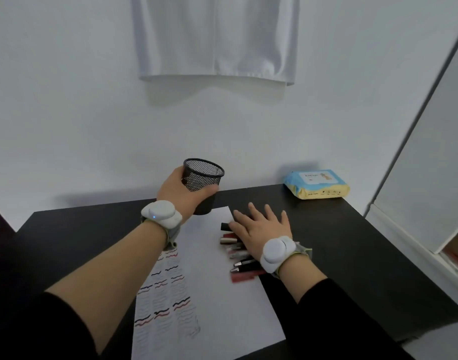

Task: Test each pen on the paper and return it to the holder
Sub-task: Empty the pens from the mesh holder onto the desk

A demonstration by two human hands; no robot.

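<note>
Home room, likely a bedroom corner: a white garment (214, 40) is hung on the plain wall, a pack of wet wipes (317, 184) is kept on the dark surface (339, 229), a mirrored panel (427, 165) is leaned at right.

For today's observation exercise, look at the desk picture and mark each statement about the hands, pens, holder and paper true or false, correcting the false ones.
1. The left hand grips the mesh holder. True.
2. The pens stand in the holder. False: they lie in a heap on the paper.
3. The right hand rests flat on the pens. True.
4. The paper is blank. False: wavy test lines mark its left part.
5. The wipes pack lies on the paper. False: it sits on the table, far right.
</note>
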